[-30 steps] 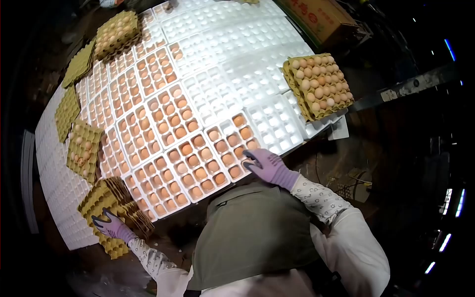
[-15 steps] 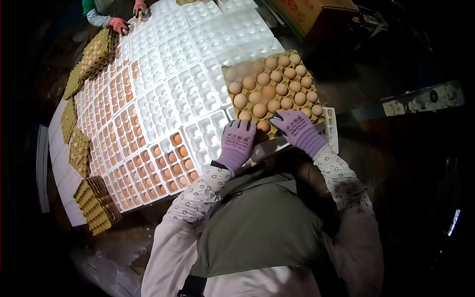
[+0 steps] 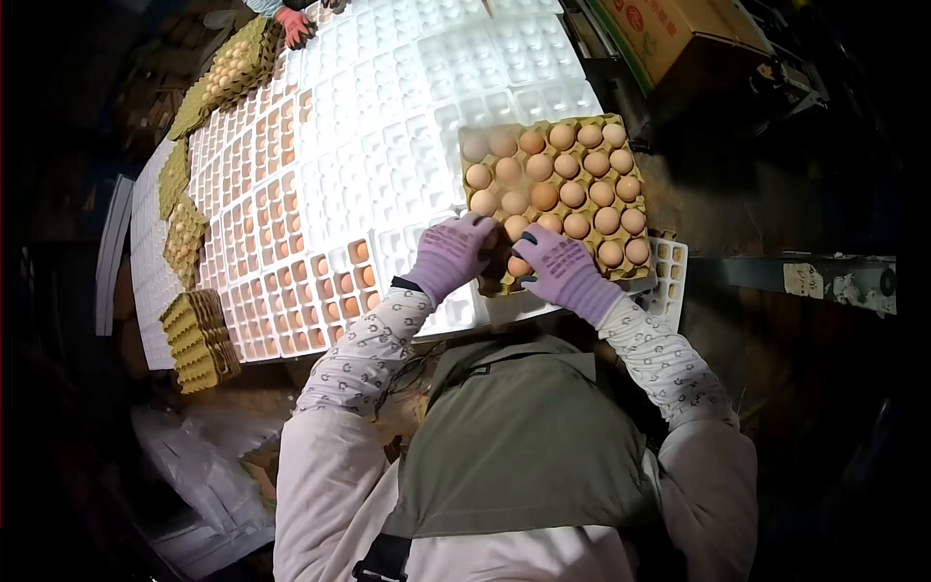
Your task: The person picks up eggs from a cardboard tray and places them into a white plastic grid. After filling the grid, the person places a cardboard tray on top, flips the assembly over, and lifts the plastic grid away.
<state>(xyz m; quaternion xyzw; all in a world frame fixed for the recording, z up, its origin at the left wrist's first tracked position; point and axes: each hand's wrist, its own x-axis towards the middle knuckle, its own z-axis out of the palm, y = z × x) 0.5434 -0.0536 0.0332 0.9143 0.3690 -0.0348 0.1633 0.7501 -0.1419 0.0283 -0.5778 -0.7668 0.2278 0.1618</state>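
Eggs point(image 3: 572, 194) sit in rows in a brown tray point(image 3: 500, 281), at the right end of the big spread of white trays point(image 3: 349, 175), right in front of the person. The left hand point(image 3: 448, 258), in a purple glove, is at the near left corner of the brown tray, with its fingers curled; I cannot tell if they are shut on an egg or just touch one. The right hand point(image 3: 562, 267), in a glove like it, is just beside it. Its thumb and first finger are apart, with an egg near their tips, but I cannot tell if they pinch it. Each egg looks light, hard and smooth. The shell should not bend, but it could crack if it is squeezed too much or bumped on the egg next to it. It is round, so it could slip or roll. A good place to hold an egg is round its fat middle, with soft finger tips on two sides, and a straight lift out of its cup would keep it off the others. The brown tray looks like thick paper, so it may sag when full. It is best held low, with one hand under each side, so that it stays flat.
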